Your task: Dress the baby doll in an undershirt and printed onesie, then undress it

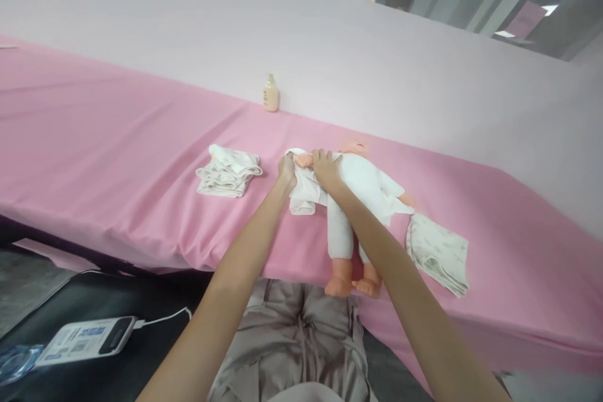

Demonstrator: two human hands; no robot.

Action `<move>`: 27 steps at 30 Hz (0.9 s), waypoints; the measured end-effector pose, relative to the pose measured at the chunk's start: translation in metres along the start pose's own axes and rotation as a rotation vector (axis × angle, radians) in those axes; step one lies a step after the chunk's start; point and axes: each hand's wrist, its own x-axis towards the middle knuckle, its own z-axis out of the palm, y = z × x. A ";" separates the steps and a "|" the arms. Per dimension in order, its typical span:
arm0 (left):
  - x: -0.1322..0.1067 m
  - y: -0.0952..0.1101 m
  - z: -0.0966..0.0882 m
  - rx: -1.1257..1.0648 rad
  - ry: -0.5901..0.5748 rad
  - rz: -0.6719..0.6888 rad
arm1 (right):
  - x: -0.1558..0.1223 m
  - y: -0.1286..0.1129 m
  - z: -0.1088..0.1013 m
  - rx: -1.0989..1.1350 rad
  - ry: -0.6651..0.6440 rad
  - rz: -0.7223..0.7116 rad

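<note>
A baby doll (367, 191) in a white one-piece lies on its back on the pink table cover (117, 157), bare feet toward me at the table's edge. My left hand (287, 171) is closed on the white sleeve cloth (304, 195) at the doll's arm. My right hand (326, 169) rests on the doll's arm and chest beside it, fingers curled over the small pink hand.
A folded white cloth (228, 171) lies left of the doll, another folded printed cloth (439, 254) at its right. A small lotion bottle (271, 93) stands by the back wall. A white device with a cable (87, 339) lies on a black surface lower left.
</note>
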 end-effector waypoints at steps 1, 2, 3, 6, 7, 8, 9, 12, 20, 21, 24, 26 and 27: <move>-0.001 0.001 -0.001 0.011 0.032 0.042 | -0.001 -0.002 0.001 -0.025 0.007 0.018; -0.003 0.002 -0.002 0.058 0.051 0.111 | -0.002 -0.004 0.003 -0.041 0.008 0.037; -0.006 0.003 -0.002 0.108 0.061 0.189 | -0.002 -0.006 0.005 -0.049 0.002 0.056; -0.017 0.005 -0.001 0.331 0.077 0.411 | -0.002 -0.012 0.009 -0.057 -0.043 0.114; -0.021 0.005 0.000 0.424 0.061 0.483 | -0.003 -0.015 0.011 -0.067 -0.067 0.128; -0.024 0.004 0.001 0.504 0.028 0.540 | -0.003 -0.017 0.012 -0.078 -0.095 0.136; -0.026 0.004 0.002 0.571 -0.012 0.579 | -0.004 -0.018 0.012 -0.083 -0.123 0.136; -0.027 0.003 0.003 0.697 -0.095 0.563 | -0.005 -0.020 0.010 -0.027 -0.197 0.107; -0.029 0.005 -0.008 1.088 -0.177 0.405 | -0.017 0.024 -0.022 0.188 -0.046 0.374; -0.032 0.005 -0.008 1.165 -0.187 0.416 | -0.023 0.032 -0.026 0.209 -0.009 0.451; -0.040 0.006 -0.006 1.381 -0.183 0.438 | -0.049 0.057 -0.033 0.263 0.063 0.570; -0.042 0.005 -0.005 1.506 -0.139 0.515 | -0.067 0.070 -0.035 0.300 0.090 0.586; -0.042 0.005 -0.005 1.557 -0.131 0.593 | -0.076 0.075 -0.035 0.321 0.106 0.599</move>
